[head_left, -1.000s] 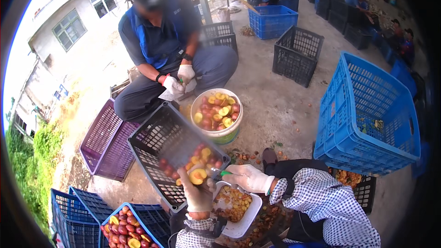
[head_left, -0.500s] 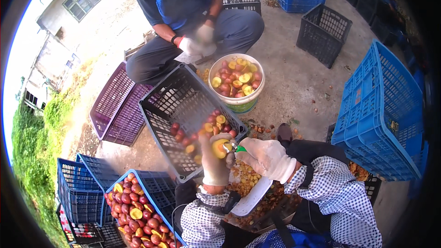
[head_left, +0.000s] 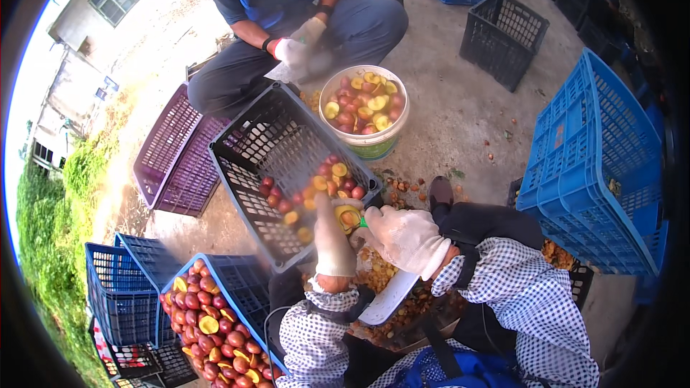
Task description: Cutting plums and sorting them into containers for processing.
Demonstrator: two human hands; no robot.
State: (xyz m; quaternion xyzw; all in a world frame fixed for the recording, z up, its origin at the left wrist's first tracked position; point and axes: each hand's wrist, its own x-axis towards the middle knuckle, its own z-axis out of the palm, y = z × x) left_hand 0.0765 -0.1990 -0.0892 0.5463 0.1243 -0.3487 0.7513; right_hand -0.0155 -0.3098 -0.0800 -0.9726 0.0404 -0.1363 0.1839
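At 6 o'clock, nearest, both gloved hands meet over a white tray of scraps on the lap. The left hand is closed around a halved fruit, its yellow cut face showing, at the picture's centre. The right hand touches that fruit from 3 o'clock, its grip curled on a small green-handled tool, whose blade is hidden. At 7 o'clock stands a blue crate full of red fruit. Just beyond the hands, at 11 o'clock, a tilted black crate holds a few fruits. Further off at 12 o'clock, a white bucket holds halved fruit, and behind it sits another person in blue, gloved hands together.
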